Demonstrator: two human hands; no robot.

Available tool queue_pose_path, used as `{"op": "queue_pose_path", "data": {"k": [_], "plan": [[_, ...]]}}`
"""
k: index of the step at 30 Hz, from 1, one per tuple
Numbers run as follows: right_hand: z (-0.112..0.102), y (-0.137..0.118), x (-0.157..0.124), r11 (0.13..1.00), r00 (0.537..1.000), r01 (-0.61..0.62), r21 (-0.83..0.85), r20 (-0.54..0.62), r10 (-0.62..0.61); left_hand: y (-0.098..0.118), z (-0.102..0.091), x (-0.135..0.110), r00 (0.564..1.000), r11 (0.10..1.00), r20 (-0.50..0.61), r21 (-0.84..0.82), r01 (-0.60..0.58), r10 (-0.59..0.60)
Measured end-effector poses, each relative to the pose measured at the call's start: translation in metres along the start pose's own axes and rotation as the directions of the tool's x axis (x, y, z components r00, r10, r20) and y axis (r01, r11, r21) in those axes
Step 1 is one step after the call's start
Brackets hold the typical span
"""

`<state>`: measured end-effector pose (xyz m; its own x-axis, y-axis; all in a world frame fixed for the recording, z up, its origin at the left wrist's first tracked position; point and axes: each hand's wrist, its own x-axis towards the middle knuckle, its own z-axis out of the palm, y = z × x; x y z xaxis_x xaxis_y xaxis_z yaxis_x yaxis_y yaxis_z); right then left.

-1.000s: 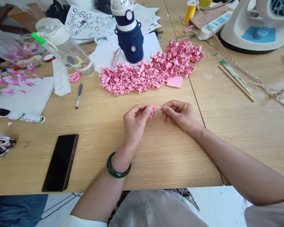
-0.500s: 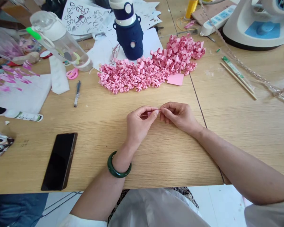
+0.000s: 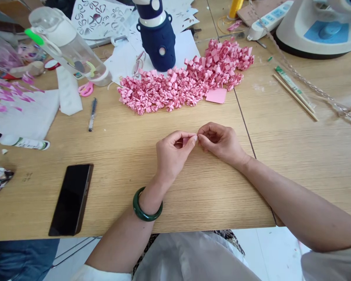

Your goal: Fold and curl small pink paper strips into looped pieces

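Note:
Both my hands meet over the middle of the table. Between the thumb and index finger of my left hand [image 3: 170, 158] is a small piece of pink paper [image 3: 186, 140], mostly covered by the fingers. A dark green bangle [image 3: 148, 205] circles that wrist. My right hand [image 3: 222, 143] pinches at the paper's end, its fingertips touching those of my left. Beyond my hands lies a long heap of small curled pink paper pieces [image 3: 169, 91]. A flat pink paper square [image 3: 216, 95] rests against the heap's near right side.
A phone [image 3: 71, 199] and pen [image 3: 93, 114] lie to the left. Behind them are pink scissors [image 3: 85, 89] and a clear bottle [image 3: 73, 50]. A navy bottle [image 3: 158, 43] stands behind the heap. Wooden sticks [image 3: 295, 97], a power strip [image 3: 270, 20] and a white appliance [image 3: 316, 31] sit right.
The view has shifted slightly, so the table items appear a little further left and up. My hands keep nearly the same pinch, with the right fingers slightly changed in position.

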<state>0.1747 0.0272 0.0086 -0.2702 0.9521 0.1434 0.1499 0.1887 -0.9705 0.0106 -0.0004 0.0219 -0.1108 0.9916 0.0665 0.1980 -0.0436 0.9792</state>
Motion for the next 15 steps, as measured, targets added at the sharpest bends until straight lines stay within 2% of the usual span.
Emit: {"op": "queue_pose_path", "data": {"k": [7, 15], "plan": [[0.0004, -0.0026, -0.0010, 0.997, 0.999, 0.035, -0.074, -0.002, -0.035, 0.0016, 0.0019, -0.0030, 0.999, 0.997, 0.017, 0.063, -0.045, 0.044], [-0.0014, -0.0016, -0.0001, 0.999, 1.000, -0.031, -0.027, 0.002, 0.031, -0.0023, -0.0020, 0.0013, 1.000, 1.000, 0.001, 0.013, -0.004, 0.004]]}}
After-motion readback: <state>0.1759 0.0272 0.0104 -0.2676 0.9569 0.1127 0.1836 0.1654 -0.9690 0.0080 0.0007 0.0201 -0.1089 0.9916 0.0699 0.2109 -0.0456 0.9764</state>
